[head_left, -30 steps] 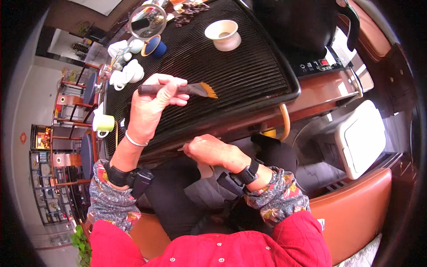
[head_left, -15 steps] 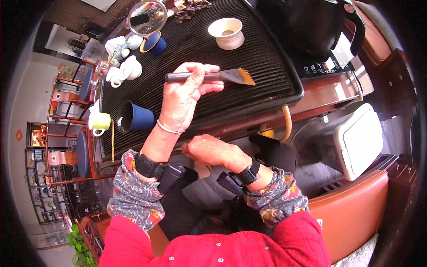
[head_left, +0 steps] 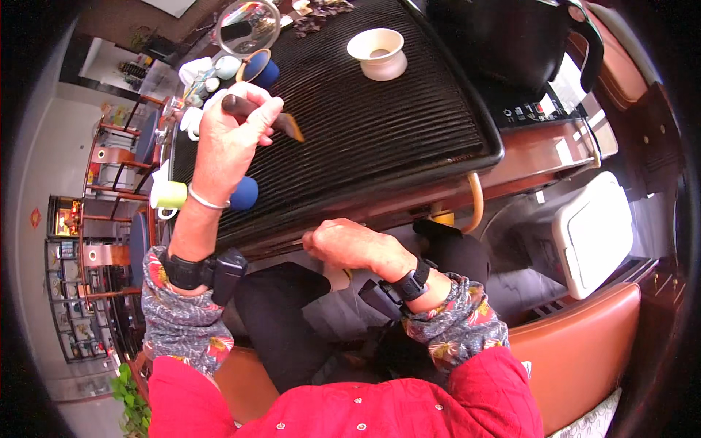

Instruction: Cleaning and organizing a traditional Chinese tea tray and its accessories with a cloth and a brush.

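My left hand is closed round the dark handle of a flat brush with orange-brown bristles. It holds the brush above the left part of a black ribbed tea tray, bristles slanting down to the right. Behind my left wrist shows part of a dark blue cup. Beside that wrist, at the tray's left edge, is a pale green cup with a white handle. My right hand is curled near the table's front edge; its palm side is hidden, so I cannot see whether anything is in it.
A white flared cup stands on the tray's far part. Another blue cup, small white cups and a round clear lid are at the far left. A black kettle stands right; a white-lidded bin is below it.
My left hand has moved left with the brush, from mid-tray toward the tray's left side, and the brush now tilts downward. My right hand has hardly moved.
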`<state>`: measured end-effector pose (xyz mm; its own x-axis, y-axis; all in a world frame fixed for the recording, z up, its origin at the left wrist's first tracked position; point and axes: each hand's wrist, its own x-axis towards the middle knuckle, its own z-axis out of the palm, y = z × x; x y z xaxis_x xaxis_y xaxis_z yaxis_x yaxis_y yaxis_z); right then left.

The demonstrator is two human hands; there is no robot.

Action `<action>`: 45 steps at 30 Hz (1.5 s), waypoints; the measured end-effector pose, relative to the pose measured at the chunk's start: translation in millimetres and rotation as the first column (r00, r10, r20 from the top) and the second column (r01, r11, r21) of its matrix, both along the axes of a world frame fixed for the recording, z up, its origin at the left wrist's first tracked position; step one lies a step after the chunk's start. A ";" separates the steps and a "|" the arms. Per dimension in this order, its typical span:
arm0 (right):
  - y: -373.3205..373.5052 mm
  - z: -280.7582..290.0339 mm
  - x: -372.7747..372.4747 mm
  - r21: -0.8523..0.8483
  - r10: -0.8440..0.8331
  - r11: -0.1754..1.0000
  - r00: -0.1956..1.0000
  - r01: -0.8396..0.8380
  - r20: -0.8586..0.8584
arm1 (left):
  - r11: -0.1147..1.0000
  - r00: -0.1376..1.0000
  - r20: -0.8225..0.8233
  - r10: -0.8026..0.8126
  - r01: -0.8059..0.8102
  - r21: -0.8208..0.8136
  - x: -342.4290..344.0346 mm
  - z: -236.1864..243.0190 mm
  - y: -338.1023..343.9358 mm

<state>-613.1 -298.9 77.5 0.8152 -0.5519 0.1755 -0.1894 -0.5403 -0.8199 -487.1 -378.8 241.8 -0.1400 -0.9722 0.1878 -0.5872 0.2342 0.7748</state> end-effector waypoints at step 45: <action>0.3 -19.0 0.6 0.022 0.028 0.999 0.965 -0.035 0.260 | 1.000 0.989 0.147 0.016 -0.016 0.003 5.5 -6.4 -168.9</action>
